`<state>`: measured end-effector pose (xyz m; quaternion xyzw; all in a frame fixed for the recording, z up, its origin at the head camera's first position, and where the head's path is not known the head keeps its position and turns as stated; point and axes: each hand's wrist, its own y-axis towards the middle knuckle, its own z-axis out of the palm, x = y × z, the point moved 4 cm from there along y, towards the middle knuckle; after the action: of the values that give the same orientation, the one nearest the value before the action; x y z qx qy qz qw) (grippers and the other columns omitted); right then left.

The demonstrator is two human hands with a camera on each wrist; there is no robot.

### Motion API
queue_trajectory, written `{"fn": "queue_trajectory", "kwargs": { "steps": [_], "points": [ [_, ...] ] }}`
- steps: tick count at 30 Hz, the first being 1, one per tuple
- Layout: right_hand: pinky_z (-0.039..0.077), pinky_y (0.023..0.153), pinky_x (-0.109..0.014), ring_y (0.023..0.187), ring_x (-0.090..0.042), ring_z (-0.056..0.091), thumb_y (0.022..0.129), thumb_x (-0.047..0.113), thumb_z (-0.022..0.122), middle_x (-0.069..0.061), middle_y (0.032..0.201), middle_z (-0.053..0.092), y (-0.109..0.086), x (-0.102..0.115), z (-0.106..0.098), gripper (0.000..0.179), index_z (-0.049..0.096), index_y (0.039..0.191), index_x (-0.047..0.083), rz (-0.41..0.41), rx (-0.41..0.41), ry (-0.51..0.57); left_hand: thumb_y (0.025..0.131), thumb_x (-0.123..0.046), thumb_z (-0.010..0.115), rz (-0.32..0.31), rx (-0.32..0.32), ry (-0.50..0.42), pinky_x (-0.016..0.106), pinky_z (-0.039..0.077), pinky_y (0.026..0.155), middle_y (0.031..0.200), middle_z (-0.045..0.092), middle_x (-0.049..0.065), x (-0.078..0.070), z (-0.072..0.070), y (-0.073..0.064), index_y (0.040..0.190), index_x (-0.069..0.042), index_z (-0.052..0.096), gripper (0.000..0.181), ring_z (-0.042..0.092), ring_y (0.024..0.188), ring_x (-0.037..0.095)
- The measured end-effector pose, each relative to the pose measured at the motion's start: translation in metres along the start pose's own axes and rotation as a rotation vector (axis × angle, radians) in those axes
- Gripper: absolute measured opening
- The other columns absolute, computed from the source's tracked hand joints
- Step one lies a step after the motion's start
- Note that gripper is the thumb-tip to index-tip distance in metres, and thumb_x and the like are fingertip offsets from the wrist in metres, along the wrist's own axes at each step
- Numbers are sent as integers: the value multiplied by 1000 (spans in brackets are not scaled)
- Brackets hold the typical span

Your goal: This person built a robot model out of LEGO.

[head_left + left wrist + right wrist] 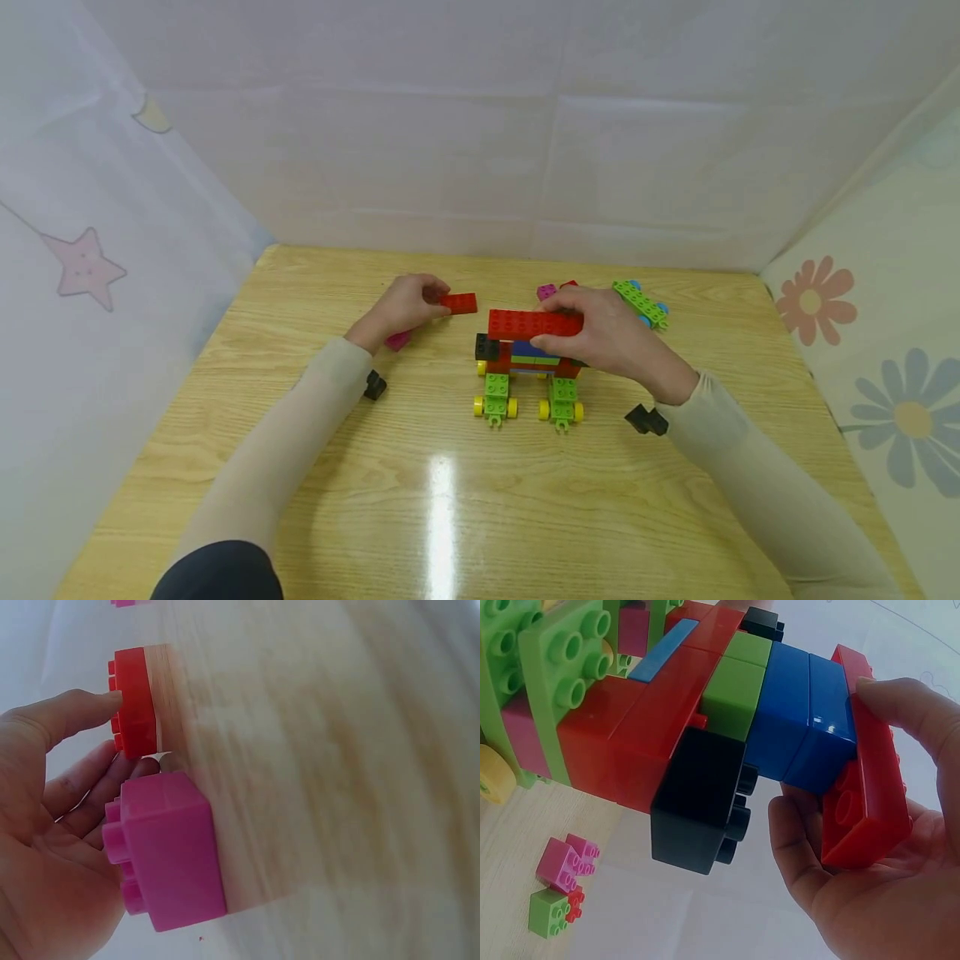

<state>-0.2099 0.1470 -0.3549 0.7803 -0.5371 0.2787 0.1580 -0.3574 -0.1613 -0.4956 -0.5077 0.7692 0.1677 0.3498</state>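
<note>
My right hand [611, 333] grips a long red brick [517, 324] between thumb and fingers. In the right wrist view this brick sits tilted against the top of two blue bricks [789, 720]. Below them is a built block vehicle with red bricks [630, 742], a black brick [697, 799] at its end and green wheeled bases [497, 396] with yellow wheels. Over on the left, my left hand [405, 302] pinches a smaller red brick [461, 303] at the tabletop, thumb on its studded side. A pink brick [176, 859] stands close beside that hand's palm.
Behind the right hand lie a pink brick [547, 292] and a green wheeled base [637, 302] with blue wheels. Small black objects [647, 420] show by both wrists. The wooden table [360, 500] ends at a pale cloth backdrop [450, 167].
</note>
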Motion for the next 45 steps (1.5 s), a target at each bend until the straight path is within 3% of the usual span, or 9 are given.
{"fn": "queue_trajectory", "kwargs": {
  "steps": [14, 24, 34, 39, 45],
  "points": [
    [60, 108, -57, 120, -34, 71, 99, 41, 87, -12, 141, 77, 0, -1, 0, 54, 75, 142, 9, -5, -1, -5, 103, -21, 82, -20, 19, 56, 52, 60, 111, 140, 75, 17, -4, 1, -1, 145, -3, 70, 47, 71, 127, 34],
    [60, 108, -56, 120, -34, 71, 100, 40, 87, -12, 141, 76, 2, 0, 1, 54, 74, 142, 10, 1, 7, -1, 103, -23, 81, -19, -5, 55, 50, 61, 105, 135, 78, 18, 1, -6, -5, 141, -4, 74, 43, 73, 120, 33],
    [60, 103, -54, 114, -31, 69, 100, 41, 86, -7, 134, 77, 5, -1, 0, 48, 76, 138, 14, 10, 19, 19, 103, -24, 79, -22, -33, 36, 53, 58, 113, 138, 77, 18, 6, -15, -12, 141, -4, 75, 43, 72, 126, 35],
    [60, 103, -53, 114, -30, 68, 99, 41, 88, -6, 136, 76, 3, -2, -1, 49, 76, 139, 16, 20, 23, 30, 103, -27, 79, -11, -54, -7, 54, 58, 113, 140, 76, 16, -6, -21, -21, 142, -6, 74, 44, 72, 129, 35],
    [59, 106, -55, 120, -31, 68, 98, 45, 88, -7, 142, 75, 2, -4, -2, 56, 74, 145, 17, 17, 24, 40, 103, -27, 80, 37, -82, -32, 56, 57, 116, 144, 74, 13, -33, -30, -37, 142, -9, 74, 43, 69, 133, 36]
  ]
}}
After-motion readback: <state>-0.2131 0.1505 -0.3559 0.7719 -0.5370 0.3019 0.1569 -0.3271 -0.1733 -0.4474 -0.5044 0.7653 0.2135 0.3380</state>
